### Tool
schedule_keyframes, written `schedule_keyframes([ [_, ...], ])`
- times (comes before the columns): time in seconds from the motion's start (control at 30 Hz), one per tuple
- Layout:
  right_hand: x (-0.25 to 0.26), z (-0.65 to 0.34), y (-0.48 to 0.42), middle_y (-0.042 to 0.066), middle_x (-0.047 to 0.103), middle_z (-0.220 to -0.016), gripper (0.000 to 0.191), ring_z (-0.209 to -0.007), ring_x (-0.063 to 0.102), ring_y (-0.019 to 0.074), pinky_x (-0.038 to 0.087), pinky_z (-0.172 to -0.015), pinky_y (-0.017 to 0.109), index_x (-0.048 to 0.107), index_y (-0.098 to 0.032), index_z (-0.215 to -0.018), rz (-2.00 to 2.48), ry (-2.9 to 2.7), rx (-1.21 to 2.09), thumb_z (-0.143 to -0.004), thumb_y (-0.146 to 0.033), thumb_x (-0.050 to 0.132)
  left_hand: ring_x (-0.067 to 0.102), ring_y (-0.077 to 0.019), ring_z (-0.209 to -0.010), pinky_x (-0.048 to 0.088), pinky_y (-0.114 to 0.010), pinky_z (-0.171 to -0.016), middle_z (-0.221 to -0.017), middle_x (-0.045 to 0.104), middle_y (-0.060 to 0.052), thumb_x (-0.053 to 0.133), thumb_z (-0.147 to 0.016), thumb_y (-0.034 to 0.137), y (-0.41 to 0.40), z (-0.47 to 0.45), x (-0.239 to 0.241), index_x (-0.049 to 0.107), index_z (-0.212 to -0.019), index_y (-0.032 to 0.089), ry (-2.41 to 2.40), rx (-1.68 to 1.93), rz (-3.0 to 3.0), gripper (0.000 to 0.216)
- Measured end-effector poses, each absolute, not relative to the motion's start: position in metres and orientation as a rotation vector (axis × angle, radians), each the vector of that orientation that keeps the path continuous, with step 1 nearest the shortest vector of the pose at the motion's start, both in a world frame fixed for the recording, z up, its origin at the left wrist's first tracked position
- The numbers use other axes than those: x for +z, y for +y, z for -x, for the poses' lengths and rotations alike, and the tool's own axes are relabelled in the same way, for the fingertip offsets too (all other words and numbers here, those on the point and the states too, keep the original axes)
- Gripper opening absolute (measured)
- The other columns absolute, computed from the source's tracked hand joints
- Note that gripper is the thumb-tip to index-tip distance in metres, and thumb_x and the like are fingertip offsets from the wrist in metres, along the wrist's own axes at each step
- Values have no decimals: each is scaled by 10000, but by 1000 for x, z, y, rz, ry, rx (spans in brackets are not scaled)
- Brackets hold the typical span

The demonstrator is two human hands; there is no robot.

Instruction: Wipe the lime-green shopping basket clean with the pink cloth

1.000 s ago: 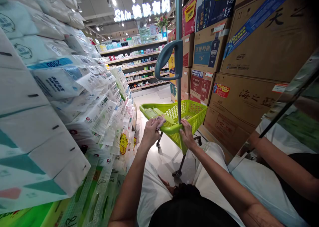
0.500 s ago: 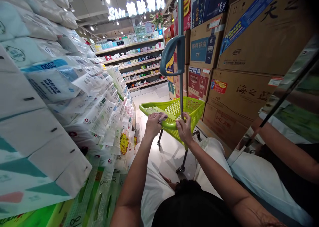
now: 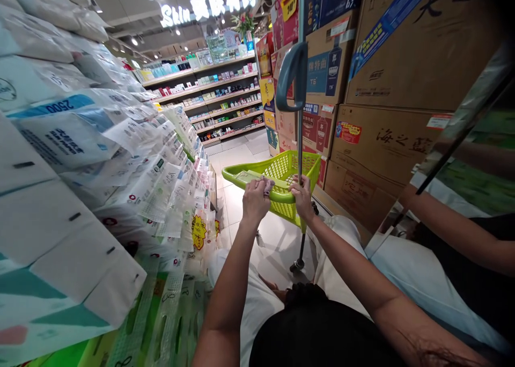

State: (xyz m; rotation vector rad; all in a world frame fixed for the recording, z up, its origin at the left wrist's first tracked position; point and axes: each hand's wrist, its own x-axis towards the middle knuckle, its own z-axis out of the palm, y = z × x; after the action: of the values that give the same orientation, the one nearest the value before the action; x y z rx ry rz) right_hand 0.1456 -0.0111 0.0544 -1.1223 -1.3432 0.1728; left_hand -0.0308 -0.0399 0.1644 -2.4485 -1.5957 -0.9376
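A lime-green shopping cart (image 3: 287, 166) with a perforated basket stands in front of me. My left hand (image 3: 256, 198) presses a crumpled pinkish-grey cloth (image 3: 266, 185) against the cart's green handle bar, its fingers closed around the cloth. At the right end of that bar, my right hand (image 3: 303, 198) is closed on the handle, right where a metal pole (image 3: 300, 141) meets it. Higher up, the pole carries a blue-grey loop-shaped grip (image 3: 293, 77), which neither hand touches. What the right fingertips wrap round is partly hidden.
Packs of tissue paper (image 3: 76, 136) are stacked high on my left. Cardboard cartons (image 3: 396, 136) line the right side, beside a reflective panel (image 3: 454, 158). Ahead, shelves of small boxed goods (image 3: 221, 96) stand beyond the tiled floor (image 3: 237, 152).
My left hand and the cloth have slid right along the handle bar, closer to my right hand. In view, the pole and my right hand have shifted slightly right; the shelves have shifted left.
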Motion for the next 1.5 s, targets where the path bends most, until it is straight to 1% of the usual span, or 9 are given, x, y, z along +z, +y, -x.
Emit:
schedule_keyframes([
  [0.2, 55, -156, -6, 101, 526, -1290, 257, -1263, 525, 270, 449, -1139, 415, 624, -233, -747, 1064, -1352, 249, -891, -294, 422, 581, -303, -1154, 523, -453, -1030, -1178, 634, -132, 560, -785, 44, -22, 54, 161, 735, -1113, 196, -1574, -1009, 2500, 402],
  [0.4, 55, -156, -1, 93, 531, -1271, 229, -1280, 514, 272, 433, -1157, 421, 603, -240, -738, 1054, -1331, 302, -881, -301, 434, 600, -324, -1170, 546, -499, -993, -1261, 641, -161, 542, -761, 22, 13, 94, 161, 722, -1188, 167, -1947, -1169, 2210, 485],
  [0.57, 57, -162, -1, 78, 560, -1188, 220, -1270, 516, 269, 429, -1156, 429, 612, -246, -701, 954, -1260, 401, -859, -323, 481, 516, -315, -1376, 460, -520, -1179, -1411, 592, -123, 536, -803, 34, -15, 69, 138, 694, -1322, 218, -1479, -1099, 2485, 573],
  [0.67, 57, -169, 0, 59, 563, -1159, 212, -1243, 524, 256, 430, -1148, 423, 615, -248, -691, 861, -1225, 420, -853, -334, 508, 496, -301, -1411, 438, -486, -1213, -1438, 587, -106, 546, -813, 17, -22, 60, 138, 678, -1358, 243, -1387, -986, 2532, 605],
  [0.93, 64, -182, 3, 76, 569, -1181, 262, -1199, 539, 236, 488, -1066, 387, 614, -240, -711, 889, -1414, 388, -911, -321, 466, 639, -285, -1132, 548, -401, -988, -1182, 710, -115, 565, -806, 34, 29, 85, 182, 754, -1122, 198, -1874, -672, 2277, 403],
  [1.1, 73, -166, -20, 104, 545, -1262, 224, -1320, 459, 300, 353, -1169, 531, 702, -234, -865, 1076, -1321, -73, -875, -198, 481, 658, -258, -1005, 549, -363, -894, -1108, 710, -105, 562, -793, 40, 27, 83, 191, 753, -1103, 176, -1921, -593, 2302, 388],
  [1.2, 74, -151, -34, 104, 607, -1132, 237, -1171, 543, 297, 406, -1074, 508, 711, -236, -928, 1069, -1403, -158, -864, -156, 498, 653, -273, -1027, 550, -377, -900, -1132, 702, -119, 549, -816, 51, 17, 77, 191, 747, -1104, 170, -1897, -583, 2292, 369],
  [1.33, 72, -144, -36, 57, 616, -844, 206, -928, 555, 258, 443, -936, 438, 655, -246, -830, 1054, -1433, -150, -885, -161, 476, 634, -300, -1091, 550, -420, -933, -1210, 689, -147, 504, -843, 36, -4, 66, 185, 730, -1139, 166, -1887, -562, 2277, 395],
  [1.5, 74, -155, -31, 41, 597, -742, 208, -828, 536, 239, 412, -808, 390, 586, -251, -717, 1069, -1374, -166, -875, -168, 479, 560, -299, -1244, 499, -440, -1064, -1318, 646, -124, 490, -817, 5, -31, 45, 177, 703, -1203, 210, -1706, -587, 2396, 487],
])
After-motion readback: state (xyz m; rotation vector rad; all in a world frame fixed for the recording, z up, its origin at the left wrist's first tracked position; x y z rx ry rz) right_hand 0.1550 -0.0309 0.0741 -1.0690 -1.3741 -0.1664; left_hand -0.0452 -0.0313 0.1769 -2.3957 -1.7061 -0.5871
